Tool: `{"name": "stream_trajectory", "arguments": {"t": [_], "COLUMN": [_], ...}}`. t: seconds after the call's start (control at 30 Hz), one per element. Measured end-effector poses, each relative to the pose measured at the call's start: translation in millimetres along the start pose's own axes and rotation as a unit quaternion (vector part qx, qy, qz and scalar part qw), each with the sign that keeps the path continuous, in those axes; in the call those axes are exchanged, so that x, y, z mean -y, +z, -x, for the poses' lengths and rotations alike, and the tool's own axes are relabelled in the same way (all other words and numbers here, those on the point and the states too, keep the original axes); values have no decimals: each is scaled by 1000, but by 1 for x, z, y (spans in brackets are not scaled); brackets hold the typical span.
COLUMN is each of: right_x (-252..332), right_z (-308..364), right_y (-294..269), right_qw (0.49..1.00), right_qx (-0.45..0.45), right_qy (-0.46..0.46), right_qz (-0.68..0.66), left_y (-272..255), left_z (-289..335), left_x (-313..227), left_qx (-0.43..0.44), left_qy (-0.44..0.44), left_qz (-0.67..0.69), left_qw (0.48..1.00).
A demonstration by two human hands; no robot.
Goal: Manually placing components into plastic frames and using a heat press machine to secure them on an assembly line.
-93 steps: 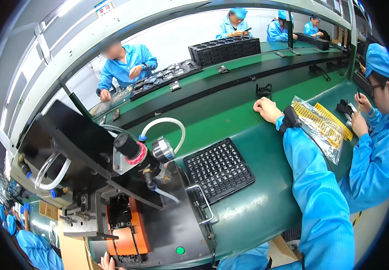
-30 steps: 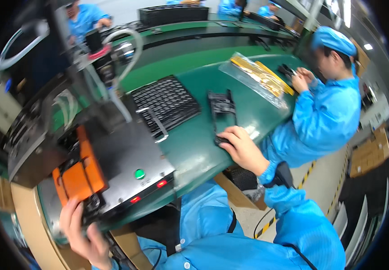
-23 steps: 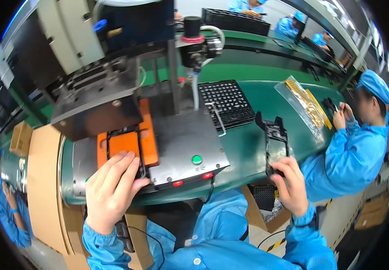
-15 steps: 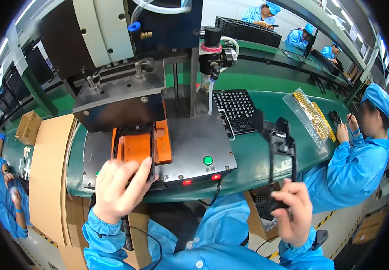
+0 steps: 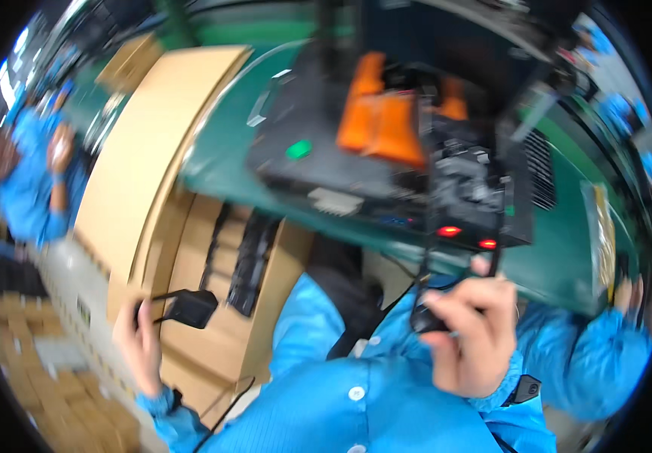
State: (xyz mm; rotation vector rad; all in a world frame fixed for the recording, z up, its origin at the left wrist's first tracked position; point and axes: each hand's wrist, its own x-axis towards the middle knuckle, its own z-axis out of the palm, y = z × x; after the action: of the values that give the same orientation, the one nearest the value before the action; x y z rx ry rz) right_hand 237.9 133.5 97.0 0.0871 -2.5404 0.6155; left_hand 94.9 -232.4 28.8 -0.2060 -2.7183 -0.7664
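My left hand [image 5: 138,349] is out at the lower left with its fingers closed on a black part [image 5: 191,308] with a blocky end and a thin bar. That part is over a cardboard box [image 5: 182,355] in which several long black parts [image 5: 254,260] lie. My right hand [image 5: 473,332] grips the lower end of a black frame part [image 5: 468,175] with two long side rails, held upright in front of the machine. Behind it is the press machine's orange fixture [image 5: 382,124], partly covered by the frame part. Motion blurs much of the view.
The machine's black base [image 5: 303,124] has a green button [image 5: 299,149] and stands on a green table [image 5: 216,162]. A cardboard sheet [image 5: 148,136] rises on the left. A black tray [image 5: 541,170] and bagged yellow strips [image 5: 604,241] lie right. Co-workers [image 5: 31,174] sit at both sides.
My left hand has left the orange fixture and moved left to the cardboard box, now holding a black part. My right hand still holds its frame part. The view has swung left.
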Motion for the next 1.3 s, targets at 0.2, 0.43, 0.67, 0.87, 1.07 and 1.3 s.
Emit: {"name": "stream_trajectory", "arguments": {"t": [0.2,0.43,0.67,0.87,1.07,1.3], "right_x": [-11,-11,-31,-41,-45,-36], "right_z": [-24,-49,-80,-97,-99,-79], "right_y": [25,29,36,43,48,53], "right_qw": [1000,999,993,992,992,993], "right_qx": [-9,-23,-96,-120,-122,-77], "right_qy": [-12,-36,-37,-35,-25,-7], "right_qz": [-2,-20,-55,-23,35,90], "left_y": [71,181,223,160,96,100], "left_z": [42,95,116,32,-39,-93], "left_x": [213,295,237,52,-126,-227], "left_qx": [264,141,135,62,36,14], "left_qy": [-293,-337,-229,-12,274,421], "left_qz": [146,156,-241,-26,196,251], "left_qw": [907,918,933,998,941,872]}}
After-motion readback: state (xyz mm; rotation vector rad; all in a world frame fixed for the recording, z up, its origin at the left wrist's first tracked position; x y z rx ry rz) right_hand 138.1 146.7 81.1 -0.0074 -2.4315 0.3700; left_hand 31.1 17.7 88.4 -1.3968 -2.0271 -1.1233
